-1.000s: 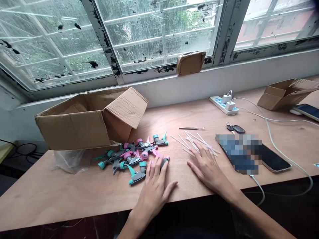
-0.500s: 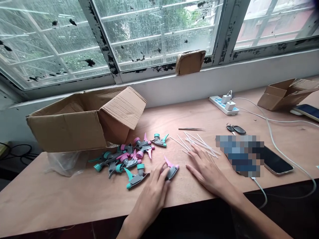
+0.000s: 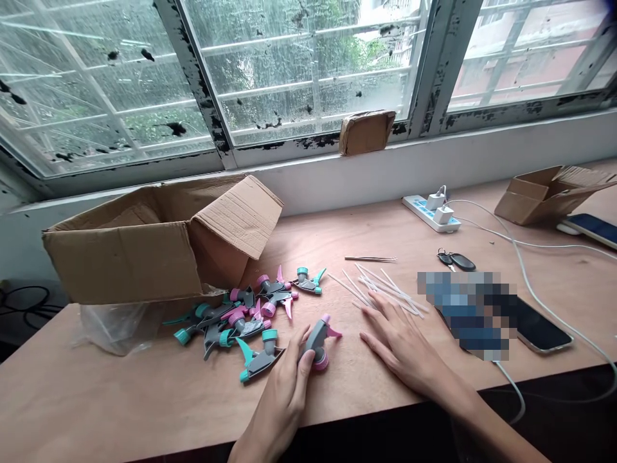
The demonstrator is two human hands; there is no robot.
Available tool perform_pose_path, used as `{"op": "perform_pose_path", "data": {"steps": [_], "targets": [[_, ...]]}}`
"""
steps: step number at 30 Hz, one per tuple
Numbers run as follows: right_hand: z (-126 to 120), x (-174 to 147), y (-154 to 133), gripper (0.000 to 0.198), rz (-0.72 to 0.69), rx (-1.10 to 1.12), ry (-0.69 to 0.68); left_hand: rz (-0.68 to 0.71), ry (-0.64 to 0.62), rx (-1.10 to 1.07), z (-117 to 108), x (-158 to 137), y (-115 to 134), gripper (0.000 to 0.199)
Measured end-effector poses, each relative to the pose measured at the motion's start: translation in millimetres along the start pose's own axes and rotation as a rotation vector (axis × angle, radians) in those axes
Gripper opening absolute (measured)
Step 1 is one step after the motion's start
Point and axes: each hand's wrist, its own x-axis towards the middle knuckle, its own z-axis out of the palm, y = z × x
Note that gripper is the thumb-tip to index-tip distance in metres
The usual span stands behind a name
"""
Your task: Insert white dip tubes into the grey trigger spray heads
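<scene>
Grey-and-pink plastic spray trigger sits in our left hand, grip closed; our right hand lies open over thin white plastic tubes, none visibly fitted; more grey plastic triggers lie lower left.

The left hand grips a gray-and-pink spray head between thumb and fingers. The right hand lies flat, fingertips at a scatter of white straws. Further spray heads lie on the table before an open cardboard box; tweezers lie beyond the straws.
</scene>
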Motion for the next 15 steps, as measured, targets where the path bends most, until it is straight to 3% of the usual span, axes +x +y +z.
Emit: {"op": "perform_pose_path", "data": {"steps": [8, 15], "targets": [[-3.5, 1.2, -0.4, 0.037, -0.002, 0.000, -0.052, 0.015, 0.004, -0.029, 1.7, 1.1, -8.1, 0.044], [-14.5, 3.0, -9.1, 0.037, -0.149, -0.029, -0.052, 0.101, -0.095, 0.005, -10.2, 6.5, 9.4, 0.029]]}}
